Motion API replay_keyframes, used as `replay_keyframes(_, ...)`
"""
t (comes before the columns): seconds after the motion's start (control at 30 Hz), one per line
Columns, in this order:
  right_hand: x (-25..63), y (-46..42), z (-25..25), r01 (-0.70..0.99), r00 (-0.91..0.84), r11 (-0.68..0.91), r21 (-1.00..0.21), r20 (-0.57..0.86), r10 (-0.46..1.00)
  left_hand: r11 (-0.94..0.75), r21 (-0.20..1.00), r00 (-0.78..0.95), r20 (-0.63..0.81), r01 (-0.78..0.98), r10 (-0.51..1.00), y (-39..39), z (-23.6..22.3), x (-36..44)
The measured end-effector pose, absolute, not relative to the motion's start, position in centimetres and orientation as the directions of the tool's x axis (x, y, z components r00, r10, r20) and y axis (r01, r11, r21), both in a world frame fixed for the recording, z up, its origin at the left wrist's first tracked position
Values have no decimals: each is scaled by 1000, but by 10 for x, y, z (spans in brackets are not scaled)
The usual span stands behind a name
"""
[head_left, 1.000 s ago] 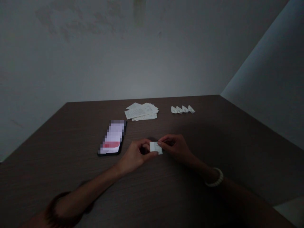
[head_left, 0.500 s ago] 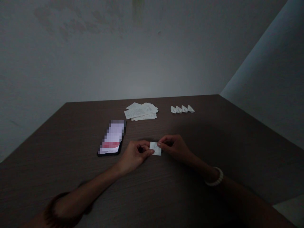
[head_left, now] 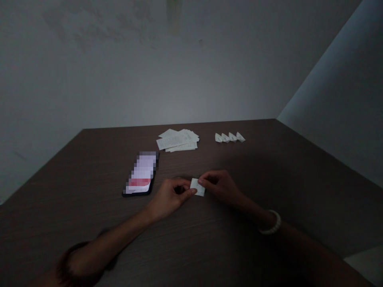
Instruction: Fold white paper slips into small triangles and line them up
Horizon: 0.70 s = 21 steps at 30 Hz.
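Observation:
A small folded square of white paper [head_left: 198, 188] is held just above or on the tabletop, in front of me. My left hand [head_left: 171, 196] pinches its left side, with the thumb on top near the lower left corner. At the upper right, the thumb and fingertips of my right hand [head_left: 220, 184] are closed on the same paper. The fingers beneath the paper are hidden.
A phone [head_left: 141, 173] with a blurred screen lies left of my left hand. Behind it is a loose pile of printed paper sheets [head_left: 178, 140]. Several pointed folded paper pieces [head_left: 232, 138] stand in a row at the back right of the brown table [head_left: 98, 167].
The folded paper has shifted and turned slightly to the right, and its upper face now looks plainer. My left hand has followed it a little; the things on the table stay put.

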State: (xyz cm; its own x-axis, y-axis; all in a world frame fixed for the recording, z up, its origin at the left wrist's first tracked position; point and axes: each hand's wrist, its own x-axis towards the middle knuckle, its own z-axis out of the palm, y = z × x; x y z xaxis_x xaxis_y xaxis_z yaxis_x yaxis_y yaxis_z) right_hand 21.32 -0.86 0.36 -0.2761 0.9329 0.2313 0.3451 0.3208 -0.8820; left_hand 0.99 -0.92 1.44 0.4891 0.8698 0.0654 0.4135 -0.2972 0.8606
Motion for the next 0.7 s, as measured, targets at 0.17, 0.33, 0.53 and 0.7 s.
replay_keyframes(0.17,212,-8,3,273,-248,294,-916,229,941,-316,852,465,99,416,880,-9,13,9)
replay_keyframes(0.33,212,-8,1,287,-252,300,-910,231,940,-303,871,455,105,387,884,-9,9,8)
replay_keyframes(0.53,212,-11,1,275,-294,365,-890,283,913,-365,836,500,128,411,857,-12,14,9)
replay_keyframes(0.7,212,-11,1,344,-292,446,-826,358,887,-445,779,550,157,441,820,-14,17,9)
